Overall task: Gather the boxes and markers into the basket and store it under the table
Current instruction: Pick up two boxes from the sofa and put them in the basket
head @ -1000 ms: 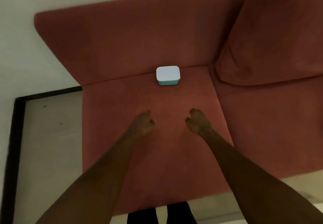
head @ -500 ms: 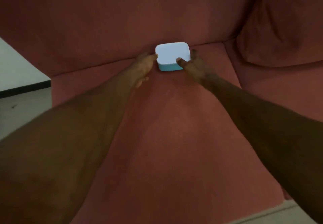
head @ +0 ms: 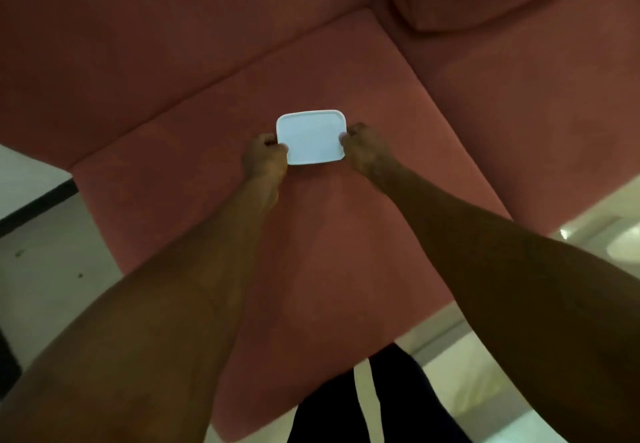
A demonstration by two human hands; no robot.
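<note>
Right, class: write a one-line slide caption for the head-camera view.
Both hands, left and right, grip a white-lidded box by its short sides above a red sofa seat.

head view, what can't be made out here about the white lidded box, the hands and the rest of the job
- White rectangular plastic box: only its lid shows from above; the sides and contents are hidden by the lid.
- Whether the box rests on the red fabric sofa seat or is lifted: cannot tell from overhead.
- Left hand and right hand: fingers curl under the box edges, out of sight.
- Basket, markers, table: outside the frame.
</note>
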